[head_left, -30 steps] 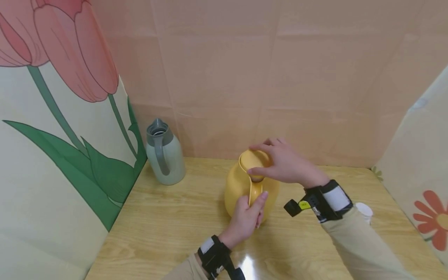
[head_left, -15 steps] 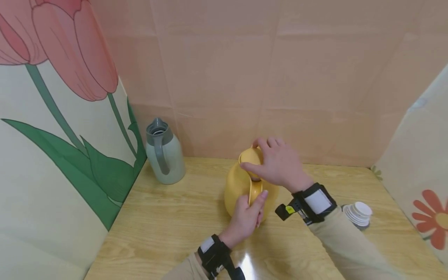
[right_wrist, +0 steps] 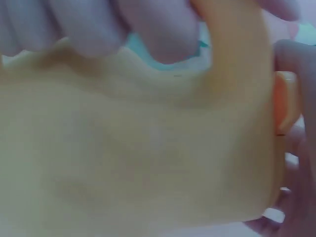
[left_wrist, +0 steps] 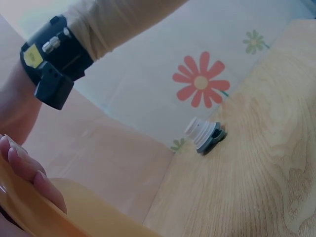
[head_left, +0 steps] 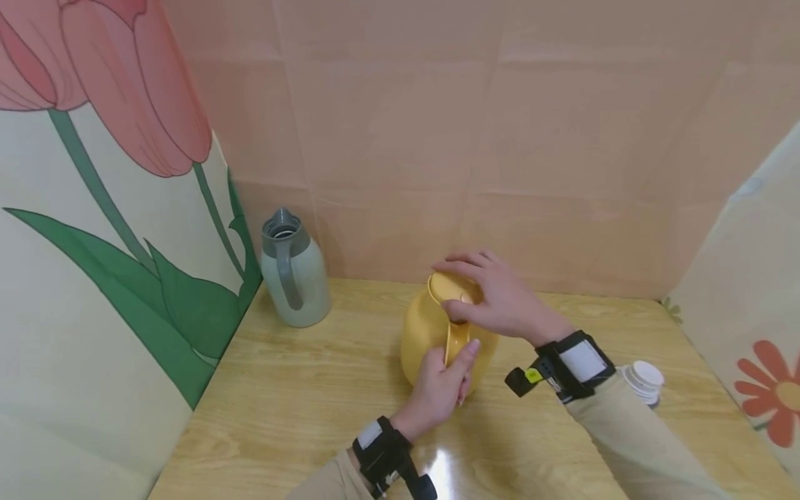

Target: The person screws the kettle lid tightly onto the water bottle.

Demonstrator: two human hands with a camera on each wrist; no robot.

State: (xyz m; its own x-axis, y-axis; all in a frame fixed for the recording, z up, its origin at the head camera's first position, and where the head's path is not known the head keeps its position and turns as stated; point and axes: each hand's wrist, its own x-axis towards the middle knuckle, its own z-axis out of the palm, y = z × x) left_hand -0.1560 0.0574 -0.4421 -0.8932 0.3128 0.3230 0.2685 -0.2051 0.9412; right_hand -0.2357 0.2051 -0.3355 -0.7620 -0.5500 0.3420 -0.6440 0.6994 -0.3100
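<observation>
A yellow jug point(head_left: 417, 347) stands on the wooden table, its handle toward the person. My left hand point(head_left: 434, 392) grips the handle point(head_left: 457, 339), the thumb lying along its top. Over the jug's mouth, my right hand point(head_left: 503, 298) holds the round yellow lid point(head_left: 448, 286), thumb on the near side and fingers across the far edge. In the left wrist view, fingertips point(left_wrist: 32, 173) curl over the yellow handle. The jug's body point(right_wrist: 148, 148) fills most of the right wrist view, where fingers of the left hand point(right_wrist: 158, 29) show at the top.
A pale green jug point(head_left: 296, 285) with a grey collar, its top uncovered, stands at the back left. To the right lies a white threaded stopper point(left_wrist: 200, 132) with a dark grey top, partly behind the right sleeve in the head view. Printed cloth walls enclose the table.
My right hand swung nearer and left over the lid, then turned back, its fingers reaching again across the lid's far side. The left hand and the jug stay in place.
</observation>
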